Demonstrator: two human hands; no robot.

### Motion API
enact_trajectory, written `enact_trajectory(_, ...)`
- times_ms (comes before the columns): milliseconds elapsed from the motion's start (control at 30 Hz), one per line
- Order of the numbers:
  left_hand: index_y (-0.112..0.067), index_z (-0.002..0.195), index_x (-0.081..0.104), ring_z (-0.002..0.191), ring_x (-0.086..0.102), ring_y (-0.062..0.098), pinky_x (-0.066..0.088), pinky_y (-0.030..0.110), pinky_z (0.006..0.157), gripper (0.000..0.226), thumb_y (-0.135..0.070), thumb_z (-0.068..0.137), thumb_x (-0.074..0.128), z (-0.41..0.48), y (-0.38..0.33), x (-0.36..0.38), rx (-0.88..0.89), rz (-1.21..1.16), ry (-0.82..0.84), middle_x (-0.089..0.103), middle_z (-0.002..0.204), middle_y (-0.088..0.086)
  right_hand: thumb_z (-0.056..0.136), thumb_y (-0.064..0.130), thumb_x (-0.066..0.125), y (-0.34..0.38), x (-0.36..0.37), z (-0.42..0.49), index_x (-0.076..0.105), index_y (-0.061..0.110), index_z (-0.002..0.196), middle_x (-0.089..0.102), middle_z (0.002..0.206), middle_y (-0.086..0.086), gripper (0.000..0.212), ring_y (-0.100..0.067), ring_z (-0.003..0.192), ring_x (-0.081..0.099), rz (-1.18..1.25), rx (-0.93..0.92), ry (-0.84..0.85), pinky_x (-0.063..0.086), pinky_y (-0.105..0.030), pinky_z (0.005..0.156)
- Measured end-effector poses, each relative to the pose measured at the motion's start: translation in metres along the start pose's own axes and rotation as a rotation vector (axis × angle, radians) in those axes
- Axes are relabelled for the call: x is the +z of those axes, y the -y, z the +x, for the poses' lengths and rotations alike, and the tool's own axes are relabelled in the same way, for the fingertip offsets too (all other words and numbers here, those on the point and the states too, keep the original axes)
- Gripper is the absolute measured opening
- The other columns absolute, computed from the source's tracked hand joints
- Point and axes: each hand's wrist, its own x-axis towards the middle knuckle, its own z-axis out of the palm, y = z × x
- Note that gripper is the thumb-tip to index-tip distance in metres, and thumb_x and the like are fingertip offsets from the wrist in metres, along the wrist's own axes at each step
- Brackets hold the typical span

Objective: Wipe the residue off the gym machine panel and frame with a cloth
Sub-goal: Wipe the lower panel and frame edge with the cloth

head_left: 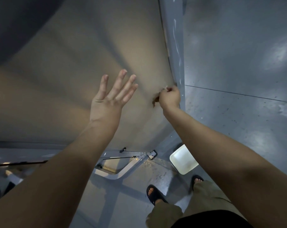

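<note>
The beige panel (70, 63) fills the upper left and centre of the frame, and the grey frame (172, 38) runs down its right edge. At centre the left hand (110, 97) is spread with straight fingers in front of the panel; whether it touches is unclear. Right of centre the right hand (170, 97) is clenched around a brown cloth (155, 100), pressing it where panel meets frame. A white tray (183, 159) lies on the floor (238, 99) at lower right, above two black sandals (153, 194).
</note>
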Motion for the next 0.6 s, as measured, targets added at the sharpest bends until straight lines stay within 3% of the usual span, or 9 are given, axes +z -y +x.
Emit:
enact_trajectory(67,-0.017,0.155,-0.032,0.151,-0.026,0.035,-0.031,0.076,0.095,0.088,-0.013,0.101,0.038,0.001,0.001,0.001,-0.010,-0.006,-0.002,-0.041,0.160,0.009,0.096,0.015,0.054,0.019,0.004,-0.016,0.057,0.022,0.087,0.065,0.082,-0.005,0.011,-0.016,0.074,0.066,0.079,-0.257,0.016,0.058,-0.036,0.077)
enact_trajectory(167,-0.016,0.153,-0.035,0.152,-0.025,0.035,-0.031,0.076,0.094,0.085,-0.013,0.099,0.031,0.002,0.001,-0.002,0.008,-0.002,0.025,-0.040,0.161,0.008,0.094,0.019,0.058,0.021,0.009,-0.021,0.063,0.026,0.088,0.062,0.101,-0.005,0.011,0.005,0.086,0.061,0.071,-0.492,0.075,0.052,-0.020,0.086)
enact_trajectory(267,-0.015,0.153,-0.035,0.152,-0.026,0.035,-0.031,0.076,0.094,0.084,-0.012,0.098,0.028,0.001,0.000,-0.003,0.014,-0.007,0.028,-0.041,0.160,0.009,0.092,0.027,0.057,-0.004,0.007,0.005,0.056,0.029,0.081,0.068,0.084,-0.005,0.011,-0.015,0.078,0.070,0.096,-0.313,-0.015,0.060,-0.045,0.079)
enact_trajectory(367,-0.015,0.153,-0.035,0.152,-0.027,0.035,-0.030,0.076,0.095,0.088,-0.008,0.097,0.033,0.001,0.000,-0.002,0.009,-0.002,0.012,-0.041,0.160,0.009,0.090,0.008,0.046,-0.024,0.001,0.027,0.049,0.017,0.082,0.070,0.072,-0.017,0.013,-0.036,0.065,0.069,0.139,0.053,-0.016,0.059,-0.060,0.067)
enact_trajectory(400,-0.016,0.153,-0.034,0.152,-0.027,0.035,-0.030,0.076,0.095,0.089,-0.007,0.097,0.034,0.001,0.000,-0.002,0.008,0.000,0.012,-0.041,0.160,0.009,0.090,0.006,0.045,-0.027,0.002,0.030,0.049,0.016,0.083,0.071,0.073,-0.020,0.013,-0.038,0.065,0.070,0.114,0.082,-0.021,0.059,-0.061,0.065)
enact_trajectory(533,-0.015,0.153,-0.035,0.151,-0.028,0.036,-0.031,0.076,0.094,0.091,-0.005,0.096,0.035,0.002,0.001,-0.001,0.004,-0.002,0.019,-0.041,0.160,0.009,0.081,0.039,0.049,-0.014,0.022,0.029,0.056,0.040,0.082,0.070,0.086,-0.006,0.007,-0.031,0.080,0.071,0.049,-0.262,-0.051,0.060,-0.053,0.073)
enact_trajectory(600,-0.016,0.154,-0.034,0.149,-0.030,0.037,-0.031,0.076,0.094,0.090,-0.007,0.097,0.035,0.002,0.000,-0.001,0.010,-0.007,0.016,-0.039,0.161,0.008,0.087,0.031,0.055,0.014,0.019,-0.002,0.059,0.040,0.084,0.064,0.095,0.002,0.010,-0.024,0.088,0.068,0.041,-0.463,-0.041,0.060,-0.046,0.078)
